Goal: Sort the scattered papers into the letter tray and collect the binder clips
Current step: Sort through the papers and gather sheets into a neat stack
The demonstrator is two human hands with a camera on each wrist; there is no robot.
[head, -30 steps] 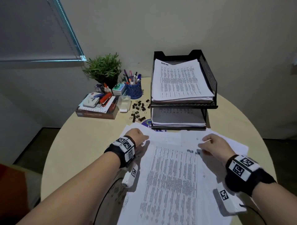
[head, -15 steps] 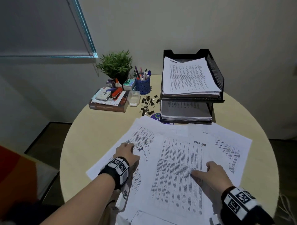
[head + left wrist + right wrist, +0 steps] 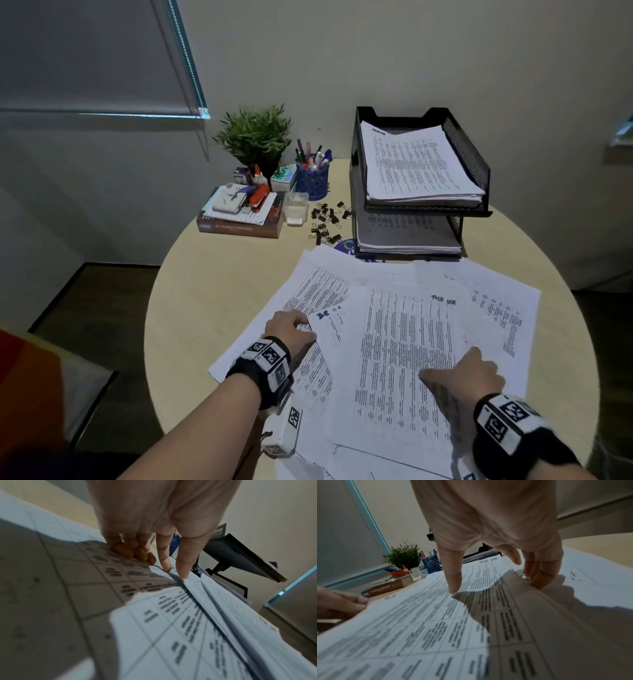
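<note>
The scattered white printed papers [image 3: 407, 346] lie fanned and overlapping across the near half of the round pale wooden counter [image 3: 205, 294], their far edges just in front of the black mesh two-tier letter tray [image 3: 469, 161]. Both tiers of the tray already hold stacks of printed sheets.

The left hand [image 3: 289, 327] rests on the left part of the spread, beside a sheet bearing blue handwriting. In the left wrist view its fingers [image 3: 164, 559] point down onto the paper: three are curled with their tips against the sheet, and the forefinger and thumb touch an edge close together. Whether that grip actually pinches a sheet cannot be told.

The right hand [image 3: 469, 375] lies on the large top sheet headed in handwriting, near its right edge. In the right wrist view the thumb presses its tip down on the printed page, the forefinger is lifted, and the other fingers [image 3: 541, 577] curl at the sheet's right edge, where the paper lifts slightly. Whether they hold it is unclear.

The small black binder clips [image 3: 327, 222] lie loose in a cluster on the counter, just left of the tray's lower tier and beside a small clear plastic box [image 3: 295, 209]. Behind them stand a blue mesh pen cup [image 3: 312, 180] and a green potted plant [image 3: 255, 137].
</note>
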